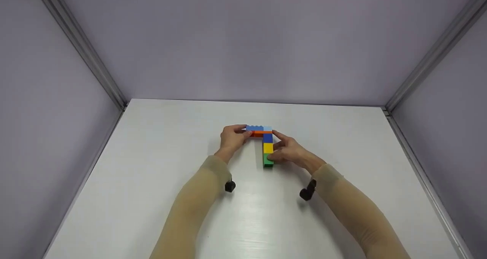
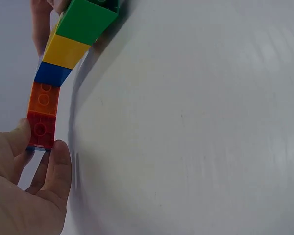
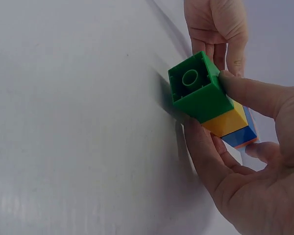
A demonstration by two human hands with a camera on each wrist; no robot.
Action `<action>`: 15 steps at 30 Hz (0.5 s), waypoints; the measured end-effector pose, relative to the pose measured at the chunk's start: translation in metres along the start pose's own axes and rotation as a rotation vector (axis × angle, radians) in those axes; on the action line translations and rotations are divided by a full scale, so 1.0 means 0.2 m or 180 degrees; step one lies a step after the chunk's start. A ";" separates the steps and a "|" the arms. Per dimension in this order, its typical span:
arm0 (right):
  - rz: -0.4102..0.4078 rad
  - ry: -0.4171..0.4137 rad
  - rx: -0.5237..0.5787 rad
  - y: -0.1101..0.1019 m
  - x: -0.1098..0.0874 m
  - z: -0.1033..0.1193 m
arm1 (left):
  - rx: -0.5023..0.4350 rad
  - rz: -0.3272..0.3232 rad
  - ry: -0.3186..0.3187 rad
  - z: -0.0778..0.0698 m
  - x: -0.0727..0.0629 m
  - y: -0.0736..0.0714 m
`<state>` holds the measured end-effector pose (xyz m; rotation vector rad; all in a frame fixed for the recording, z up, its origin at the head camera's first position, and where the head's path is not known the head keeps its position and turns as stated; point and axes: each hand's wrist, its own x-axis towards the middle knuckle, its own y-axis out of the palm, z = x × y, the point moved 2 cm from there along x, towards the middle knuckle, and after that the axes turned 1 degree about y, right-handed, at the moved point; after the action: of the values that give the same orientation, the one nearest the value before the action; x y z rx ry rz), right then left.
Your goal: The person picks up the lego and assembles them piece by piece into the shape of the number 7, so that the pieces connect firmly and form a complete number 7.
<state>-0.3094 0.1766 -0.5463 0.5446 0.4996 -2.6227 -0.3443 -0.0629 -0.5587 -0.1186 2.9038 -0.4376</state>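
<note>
Both hands hold one structure of joined toy building bricks above the white table. Its column has a green brick (image 1: 267, 161) at the near end, then yellow (image 1: 268, 148) and dark blue (image 1: 268, 138), with an orange brick (image 2: 43, 99) and a light blue brick (image 1: 268, 128) at the far end. From there an arm juts left, with a red brick (image 2: 41, 128) below a medium blue brick (image 1: 255, 128). My left hand (image 1: 232, 138) pinches this arm's outer end. My right hand (image 1: 292, 151) grips the column, thumb on the green brick, whose hollow underside (image 3: 190, 77) faces the right wrist camera.
The white table (image 1: 114, 198) stretches out around the hands. Pale panels stand behind it (image 1: 243, 42) and at both sides, joined by grey metal posts (image 1: 81, 42). Black camera mounts (image 1: 229, 186) stick out below both sleeve cuffs.
</note>
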 end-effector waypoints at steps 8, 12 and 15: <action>-0.0094 -0.0007 -0.0071 0.02 -0.02 0.02 | 0.0088 -0.0036 -0.0014 0.01 -0.01 0.01; -0.0144 0.0025 -0.0164 0.02 -0.02 0.03 | 0.0118 -0.0051 -0.0007 0.02 -0.01 0.01; -0.0173 0.0082 -0.0232 0.03 -0.02 0.03 | 0.0234 -0.0093 0.0047 0.01 -0.01 0.01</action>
<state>-0.3060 0.1705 -0.5402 0.5494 0.6238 -2.6398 -0.3414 -0.0614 -0.5617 -0.1473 2.8994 -0.5515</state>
